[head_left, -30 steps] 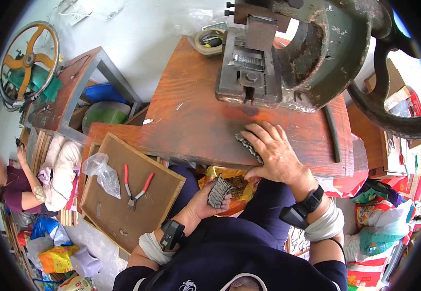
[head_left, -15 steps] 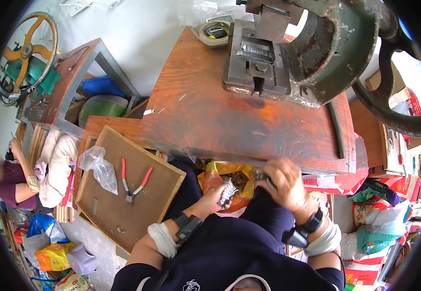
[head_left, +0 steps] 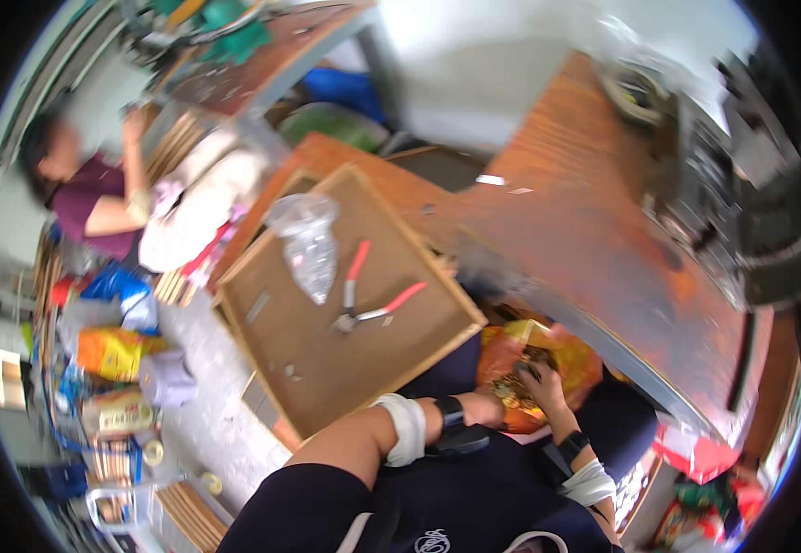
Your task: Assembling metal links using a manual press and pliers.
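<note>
A yellow and orange plastic bag (head_left: 585, 361) gapes open beneath the table edge, between my legs. Small brass-coloured pieces (head_left: 511, 389) lie inside it. My right hand (head_left: 545, 389) reaches into the bag's mouth with its fingers bent closed. Something dark grey shows at its fingertips, too blurred to name. Against the bag's near left side is my left hand (head_left: 483, 407); its fingers are smeared and hidden, so its hold cannot be made out. To the left, a shallow wooden tray (head_left: 400, 235) holds red-handled pliers (head_left: 356, 290), a clear plastic bag (head_left: 308, 244) and a few small metal bits.
The worn wooden table (head_left: 594, 217) spans the right, carrying a heavy dark press (head_left: 742, 184) and a roll of tape (head_left: 638, 92). A dark bar (head_left: 742, 362) lies along its right end. Another person (head_left: 106, 203) sits at far left, above bags and bundles on the floor.
My view has swung left and tilted, bringing the other person further into it. My right hand has gone down into the bag. The metal pieces in my left hand no longer show.
</note>
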`<action>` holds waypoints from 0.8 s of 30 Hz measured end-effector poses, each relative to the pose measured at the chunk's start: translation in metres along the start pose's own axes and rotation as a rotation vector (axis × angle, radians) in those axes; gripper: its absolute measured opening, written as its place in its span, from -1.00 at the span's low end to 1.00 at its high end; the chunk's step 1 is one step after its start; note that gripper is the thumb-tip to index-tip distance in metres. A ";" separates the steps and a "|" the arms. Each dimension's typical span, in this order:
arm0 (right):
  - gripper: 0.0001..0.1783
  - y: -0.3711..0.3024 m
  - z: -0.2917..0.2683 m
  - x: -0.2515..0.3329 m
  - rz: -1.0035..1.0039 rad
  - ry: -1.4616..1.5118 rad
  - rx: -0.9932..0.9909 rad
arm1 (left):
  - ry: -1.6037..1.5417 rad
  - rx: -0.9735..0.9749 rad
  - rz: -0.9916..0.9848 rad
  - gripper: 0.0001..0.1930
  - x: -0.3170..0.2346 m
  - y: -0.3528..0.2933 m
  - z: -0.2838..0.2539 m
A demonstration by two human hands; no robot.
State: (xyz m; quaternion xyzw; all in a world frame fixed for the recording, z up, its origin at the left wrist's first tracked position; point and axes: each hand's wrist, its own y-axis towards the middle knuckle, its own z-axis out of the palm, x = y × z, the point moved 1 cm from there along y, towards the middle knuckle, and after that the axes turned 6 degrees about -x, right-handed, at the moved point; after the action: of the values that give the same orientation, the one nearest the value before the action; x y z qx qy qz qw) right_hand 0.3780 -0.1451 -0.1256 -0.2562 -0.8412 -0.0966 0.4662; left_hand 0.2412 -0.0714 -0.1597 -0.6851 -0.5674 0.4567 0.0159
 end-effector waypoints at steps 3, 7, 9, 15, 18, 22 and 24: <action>-0.66 -0.041 0.028 -0.088 0.034 -0.207 0.231 | -0.065 -0.387 -0.006 -0.82 -0.030 -0.045 -0.038; -0.64 -0.042 0.020 -0.081 0.165 -0.412 0.730 | -0.536 -1.151 -0.053 -0.82 -0.022 -0.122 -0.045; -0.63 -0.041 0.007 -0.066 0.214 -0.505 0.863 | -0.283 -1.615 -0.292 -0.91 -0.016 -0.202 -0.041; -0.65 -0.042 -0.007 -0.011 0.056 -0.463 0.473 | 0.300 -1.807 -1.020 -0.74 0.035 -0.307 -0.005; -0.65 -0.040 -0.019 0.030 0.035 -0.505 0.414 | 0.264 -1.650 -1.011 -0.70 0.051 -0.286 -0.035; -0.65 -0.047 -0.036 0.029 -0.036 -0.456 0.377 | 0.012 -1.453 -1.013 -0.66 0.070 -0.267 -0.031; -0.64 -0.052 -0.047 0.028 -0.046 -0.414 0.323 | -0.029 -1.379 -0.984 -0.66 0.059 -0.269 -0.020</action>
State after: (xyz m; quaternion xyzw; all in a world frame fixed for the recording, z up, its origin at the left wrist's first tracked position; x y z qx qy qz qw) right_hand 0.3726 -0.1988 -0.0725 -0.1735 -0.9288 0.0830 0.3169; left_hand 0.0456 0.0810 -0.0390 -0.2105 -0.9525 -0.0418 -0.2160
